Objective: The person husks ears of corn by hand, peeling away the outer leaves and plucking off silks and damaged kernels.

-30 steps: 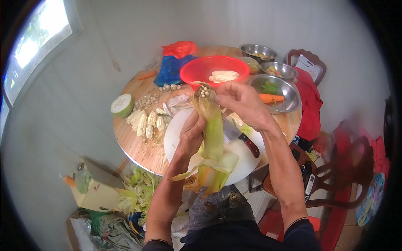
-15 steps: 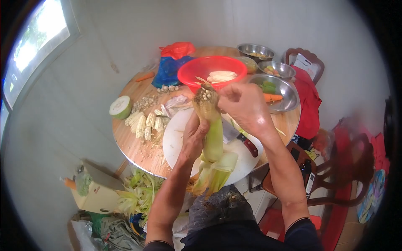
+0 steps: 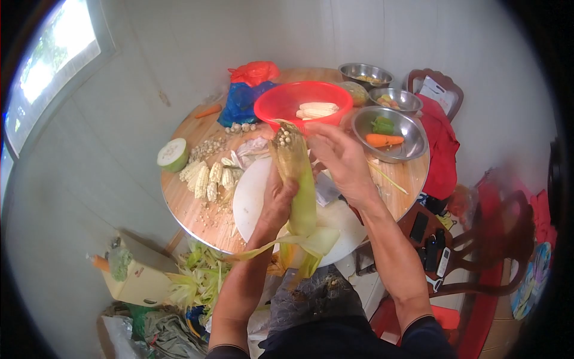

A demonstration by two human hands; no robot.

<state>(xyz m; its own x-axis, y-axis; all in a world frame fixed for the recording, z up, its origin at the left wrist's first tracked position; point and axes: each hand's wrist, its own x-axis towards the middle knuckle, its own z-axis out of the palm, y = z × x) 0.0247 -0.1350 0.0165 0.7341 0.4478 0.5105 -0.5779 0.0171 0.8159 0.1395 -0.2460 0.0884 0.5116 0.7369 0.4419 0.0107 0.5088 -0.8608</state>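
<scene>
Left hand [image 3: 280, 197] grips the corn [image 3: 299, 185] at frame centre; right hand [image 3: 345, 157], half-open, seems just beside its tip.

L hand [image 3: 278, 196] grips part-husked corn [image 3: 304, 200], R hand [image 3: 342, 157] nr top.

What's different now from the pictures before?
The right hand has moved down and a bit left, toward the person, and its fingers look more open. The carrot and green pepper now show better, while the right arm hides most of the knife handle. The corn's tip leans slightly more left. The left hand still holds the corn.
</scene>
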